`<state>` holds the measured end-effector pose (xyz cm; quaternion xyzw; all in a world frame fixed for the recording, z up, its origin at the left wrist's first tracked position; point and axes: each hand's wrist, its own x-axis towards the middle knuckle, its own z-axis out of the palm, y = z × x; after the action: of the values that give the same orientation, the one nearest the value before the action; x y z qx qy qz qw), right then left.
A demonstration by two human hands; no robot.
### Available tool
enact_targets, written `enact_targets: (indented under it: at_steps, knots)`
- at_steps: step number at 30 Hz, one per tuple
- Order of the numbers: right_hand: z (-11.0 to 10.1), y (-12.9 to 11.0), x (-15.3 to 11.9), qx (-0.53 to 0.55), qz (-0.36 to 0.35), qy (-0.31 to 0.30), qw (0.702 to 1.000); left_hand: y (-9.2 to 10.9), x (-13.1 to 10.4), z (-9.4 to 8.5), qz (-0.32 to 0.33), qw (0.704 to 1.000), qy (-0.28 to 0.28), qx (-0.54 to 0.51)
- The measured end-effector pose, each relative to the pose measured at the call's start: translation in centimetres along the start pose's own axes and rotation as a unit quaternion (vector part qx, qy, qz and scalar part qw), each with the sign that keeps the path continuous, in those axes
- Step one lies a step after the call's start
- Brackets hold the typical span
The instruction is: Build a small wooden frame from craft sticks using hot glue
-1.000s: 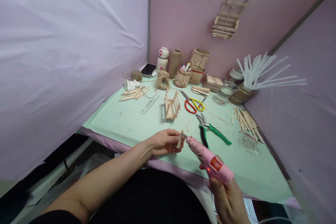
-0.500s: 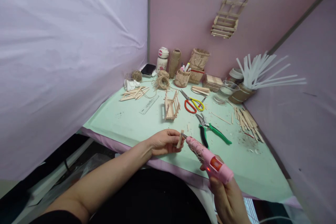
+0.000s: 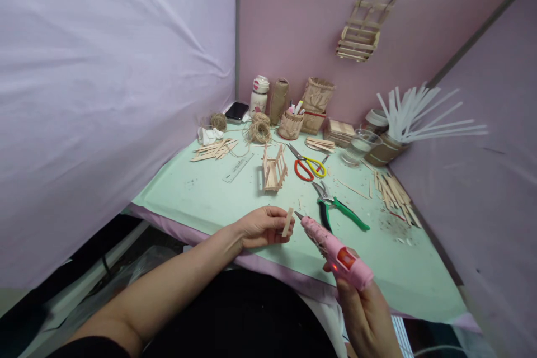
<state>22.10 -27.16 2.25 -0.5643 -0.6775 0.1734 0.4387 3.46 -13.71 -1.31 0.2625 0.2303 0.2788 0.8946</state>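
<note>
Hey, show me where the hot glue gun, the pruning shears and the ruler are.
Hot glue gun [image 3: 330, 244]: head view, on its pink barrel.
Pruning shears [image 3: 351, 216]: head view, on the green handle.
Ruler [image 3: 238, 168]: head view, on the middle of its face.

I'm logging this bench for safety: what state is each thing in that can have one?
Glue gun: red light lit, held in right hand, nozzle clear of the stick
Short stick: held in left hand
Pruners: blades open
Scissors: lying flat, handles spread; blade gap unclear
Phone: screen dark
Bottle: upright, lid on
Plastic cup: upright, uncovered
</note>
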Motion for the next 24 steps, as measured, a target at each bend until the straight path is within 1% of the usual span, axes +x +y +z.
enact_targets:
  at_steps: [3,6,10,17,24]
  knots:
    - [-0.03,-0.23,-0.15,0.039,0.024,-0.023,0.999,0.02,0.06,-0.08,0.003,1.000,0.009,-0.009]
    - [0.00,-0.52,-0.40,0.064,0.021,-0.044,0.997,0.15,0.10,-0.02,0.011,1.000,0.021,-0.018]
    - [-0.02,-0.60,-0.61,0.078,0.018,-0.077,0.994,0.31,0.11,0.11,0.018,1.000,0.018,-0.016]
    - [-0.17,-0.79,-0.48,0.056,0.021,-0.088,0.994,0.30,0.10,0.04,0.023,0.999,0.025,-0.029]
    - [-0.23,0.16,-0.81,0.055,-0.013,-0.090,0.994,0.33,0.07,0.07,0.024,0.999,0.013,-0.019]
